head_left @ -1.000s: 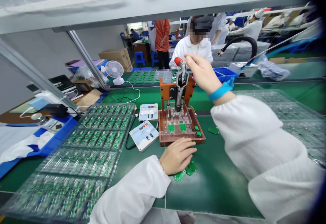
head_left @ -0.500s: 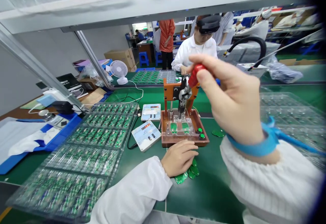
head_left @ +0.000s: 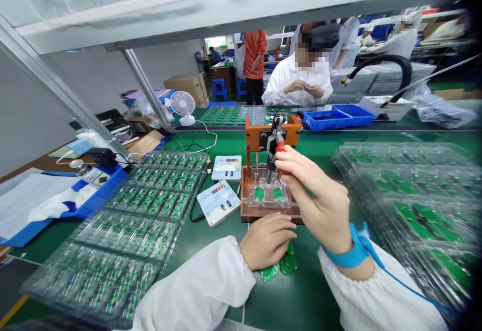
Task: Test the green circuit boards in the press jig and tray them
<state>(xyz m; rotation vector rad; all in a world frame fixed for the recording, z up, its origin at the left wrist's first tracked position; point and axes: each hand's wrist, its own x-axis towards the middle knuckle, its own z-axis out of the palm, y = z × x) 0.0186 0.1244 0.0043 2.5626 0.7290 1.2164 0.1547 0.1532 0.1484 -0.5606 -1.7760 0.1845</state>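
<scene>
My right hand (head_left: 320, 195), wearing a blue wrist strap (head_left: 348, 250), is closed around the red handle (head_left: 280, 147) of a toggle clamp (head_left: 274, 142). The clamp is mounted on an orange frame (head_left: 254, 135) over a brown test fixture (head_left: 251, 215). Beneath the clamp, a clear plate (head_left: 268, 202) covers two small green circuit boards (head_left: 277, 194). In front of the fixture my left hand (head_left: 265, 240) lies with its fingers stretched out, next to a small pile of green boards (head_left: 288, 261). That hand partly covers the pile; its fingertips' underside is hidden.
Left of the fixture sit two white meter boxes (head_left: 218, 203) and a long clear tray of boards (head_left: 150, 205). Stacked clear trays (head_left: 406, 185) stand on the right. Behind are blue bins (head_left: 327, 119), a white fan (head_left: 183, 105) and a co-worker (head_left: 301, 82) holding something small.
My right hand has pulled the red handle down and toward me, and the clamp has swung lower. My left hand stays nearly in place. The co-worker's hands have come up together.
</scene>
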